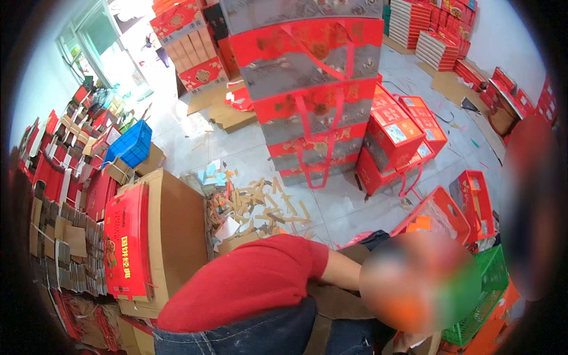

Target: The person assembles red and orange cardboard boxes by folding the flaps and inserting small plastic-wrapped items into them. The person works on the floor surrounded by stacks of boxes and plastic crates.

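My left arm, in a red sleeve (242, 278), crosses the lower middle toward the right. Its forearm (342, 271) runs into a round blurred patch, so my left hand is hidden. At the bottom edge my right hand (407, 339) shows only in part, with a dark band at the wrist. Its fingers look bent against something pale that I cannot make out. Around the hands are a green plastic basket (494, 266) and a red box (438, 213) with a hand slot and clear plastic in it.
A tall stack of red and grey gift boxes (316, 112) with ribbon handles stands ahead, beside smaller red boxes (393, 131). Cardboard scraps (260, 204) litter the tiles. Flattened cartons (77, 248) and a blue crate (130, 144) line the left. A blurred figure (532, 207) is at right.
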A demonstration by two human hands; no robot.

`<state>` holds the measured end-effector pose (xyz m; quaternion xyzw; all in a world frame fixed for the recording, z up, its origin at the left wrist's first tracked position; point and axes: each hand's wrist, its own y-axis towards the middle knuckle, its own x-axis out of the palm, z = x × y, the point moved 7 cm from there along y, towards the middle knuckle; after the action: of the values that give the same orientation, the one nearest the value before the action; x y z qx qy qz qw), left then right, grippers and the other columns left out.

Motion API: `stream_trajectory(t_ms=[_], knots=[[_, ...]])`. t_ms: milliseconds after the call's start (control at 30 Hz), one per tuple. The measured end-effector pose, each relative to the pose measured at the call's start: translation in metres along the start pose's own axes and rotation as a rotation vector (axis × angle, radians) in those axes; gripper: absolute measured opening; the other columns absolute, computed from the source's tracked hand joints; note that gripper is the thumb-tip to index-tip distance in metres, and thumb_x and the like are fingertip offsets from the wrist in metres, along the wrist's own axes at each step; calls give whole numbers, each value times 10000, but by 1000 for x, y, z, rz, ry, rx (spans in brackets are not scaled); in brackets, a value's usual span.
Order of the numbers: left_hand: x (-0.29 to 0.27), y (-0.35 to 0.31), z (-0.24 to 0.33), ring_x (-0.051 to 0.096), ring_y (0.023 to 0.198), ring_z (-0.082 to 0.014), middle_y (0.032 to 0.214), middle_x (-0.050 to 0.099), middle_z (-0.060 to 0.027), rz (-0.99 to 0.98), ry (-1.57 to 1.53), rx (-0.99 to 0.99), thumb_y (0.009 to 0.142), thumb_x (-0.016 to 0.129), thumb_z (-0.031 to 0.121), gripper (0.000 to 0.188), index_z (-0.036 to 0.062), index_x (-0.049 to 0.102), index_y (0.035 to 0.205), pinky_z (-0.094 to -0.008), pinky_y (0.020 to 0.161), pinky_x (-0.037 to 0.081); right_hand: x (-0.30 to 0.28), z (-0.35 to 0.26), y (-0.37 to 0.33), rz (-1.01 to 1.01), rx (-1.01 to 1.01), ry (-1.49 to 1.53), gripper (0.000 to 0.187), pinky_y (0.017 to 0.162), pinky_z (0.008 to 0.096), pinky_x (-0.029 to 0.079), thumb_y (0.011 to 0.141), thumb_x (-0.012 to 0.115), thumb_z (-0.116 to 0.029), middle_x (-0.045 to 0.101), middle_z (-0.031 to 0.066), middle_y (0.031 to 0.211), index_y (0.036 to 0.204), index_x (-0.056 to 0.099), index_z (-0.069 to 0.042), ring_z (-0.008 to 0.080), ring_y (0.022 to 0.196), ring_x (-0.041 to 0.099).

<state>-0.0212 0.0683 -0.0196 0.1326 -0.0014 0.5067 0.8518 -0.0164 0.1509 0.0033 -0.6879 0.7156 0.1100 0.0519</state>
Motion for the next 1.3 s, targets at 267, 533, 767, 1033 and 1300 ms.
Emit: stream_trajectory(t_ms=[267, 533, 767, 1033, 1300], knots=[[-31, -21, 25, 450, 1154, -163, 1157, 456, -77, 251, -26, 22, 852, 562, 35, 413, 50, 412, 1237, -302, 960, 371, -40, -27, 1, -209, 7, -325, 399, 946, 340, 395, 936, 361, -256, 619, 135, 1100, 1002, 642, 18, 243, 1055, 559], [-22, -19, 7, 476, 1119, -164, 1211, 455, -91, 38, -159, -161, 871, 601, 82, 481, 55, 354, 1283, -306, 944, 401, -35, -27, -5, -462, 60, -19, 281, 851, 254, 460, 849, 629, -83, 657, 102, 1087, 1117, 624, -2, 120, 985, 597], [-21, -22, 14, 467, 1126, -165, 1185, 449, -85, 42, -21, -137, 863, 621, 96, 491, 56, 376, 1288, -293, 940, 402, -35, -42, 6, -496, -81, -220, 357, 803, 246, 473, 814, 666, -72, 676, 100, 1024, 1162, 603, -25, 103, 911, 609], [-19, -22, 21, 501, 1064, -145, 1084, 496, -70, 80, -159, -142, 867, 614, 91, 415, 54, 421, 1232, -282, 912, 415, -39, -34, 6, -439, -27, -144, 352, 787, 245, 476, 813, 674, -87, 680, 88, 989, 1152, 607, -19, 89, 887, 602], [-26, -2, 43, 528, 867, -67, 955, 563, -17, 120, 38, -127, 878, 577, 71, 191, 41, 526, 1059, -237, 759, 441, -44, -22, 6, -307, -17, -132, 282, 753, 228, 469, 878, 604, -100, 665, 42, 971, 1140, 615, 4, 69, 861, 576]])
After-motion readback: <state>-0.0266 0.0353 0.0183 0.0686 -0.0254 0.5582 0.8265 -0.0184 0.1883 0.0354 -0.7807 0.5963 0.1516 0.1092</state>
